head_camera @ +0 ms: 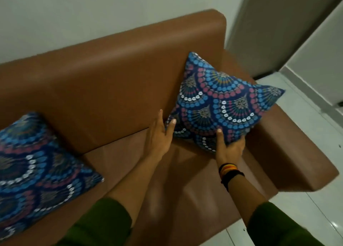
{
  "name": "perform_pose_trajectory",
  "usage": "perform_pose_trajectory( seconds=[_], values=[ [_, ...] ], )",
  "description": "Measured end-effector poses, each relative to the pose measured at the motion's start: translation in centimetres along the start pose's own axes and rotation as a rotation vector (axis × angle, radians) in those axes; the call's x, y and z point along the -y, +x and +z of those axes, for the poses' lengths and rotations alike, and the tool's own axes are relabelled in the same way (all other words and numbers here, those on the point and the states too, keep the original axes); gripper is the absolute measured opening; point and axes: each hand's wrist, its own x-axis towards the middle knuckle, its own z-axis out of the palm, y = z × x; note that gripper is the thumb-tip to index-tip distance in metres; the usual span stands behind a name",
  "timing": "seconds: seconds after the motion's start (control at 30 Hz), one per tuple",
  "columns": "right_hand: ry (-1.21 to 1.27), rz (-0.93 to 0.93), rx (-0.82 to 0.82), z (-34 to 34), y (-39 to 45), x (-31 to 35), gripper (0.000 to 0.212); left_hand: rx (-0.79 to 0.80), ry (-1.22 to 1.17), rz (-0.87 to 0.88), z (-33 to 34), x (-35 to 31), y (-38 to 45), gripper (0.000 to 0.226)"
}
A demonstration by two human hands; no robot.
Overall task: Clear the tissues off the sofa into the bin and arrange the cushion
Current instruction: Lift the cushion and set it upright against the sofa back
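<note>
Main risk imo: the cushion (220,105) is propped on one corner, diamond-wise, leaning on the sofa (115,82) backrest right by the right armrest (289,143). If both hands let go w/o squaring it, I'd guess it flops fwd onto the seat or slides sideways, bc the brown covering looks smooth and kinda slippery. Could also tip over the armrest toward the tiled floor (306,106) if it gets shoved too hard to the right. Left hand (159,136) is open, palm and fingers flat against the cushion's left corner w/ the thumb on its front, so pressing, not gripping. Right hand (230,145), the one w/ striped wristbands (229,173), is clamped on the near bottom corner, thumb on the front face and fingers tucked behind. Hands are apart, one on each side. The cushion itself is plump, dark blue w/ fan-shaped rows of blue, pink and white dots, and its top corner pokes up the backrest. A matching second cushion (37,168) sits at the left end of the seat, well apart. No tissues or bin visible from here, so can't say how that part stands.
</note>
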Motion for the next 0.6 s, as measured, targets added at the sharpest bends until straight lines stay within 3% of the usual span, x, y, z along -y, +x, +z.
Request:
perform_pose_trajectory(
  seconds=[0.17,0.33,0.5,0.6],
  values=[
    [0.158,0.127,0.062,-2.2,7.8,-0.7,0.098,0.047,-0.141,-0.141,8.0,-3.9,7.1,0.098],
    [0.204,0.147,0.046,-2.6,8.9,0.2,0.083,-0.004,-0.216,-0.213,9.7,-5.1,8.1,0.11],
    [0.205,0.076,0.199,0.2,5.3,2.6,0.072,-0.284,-0.297,-0.2,6.3,-1.9,2.3,0.08],
    [0.13,-0.017,0.356,3.9,3.7,5.1,0.064,-0.421,-0.276,-0.193,2.7,0.4,-0.8,0.037]
  ],
)
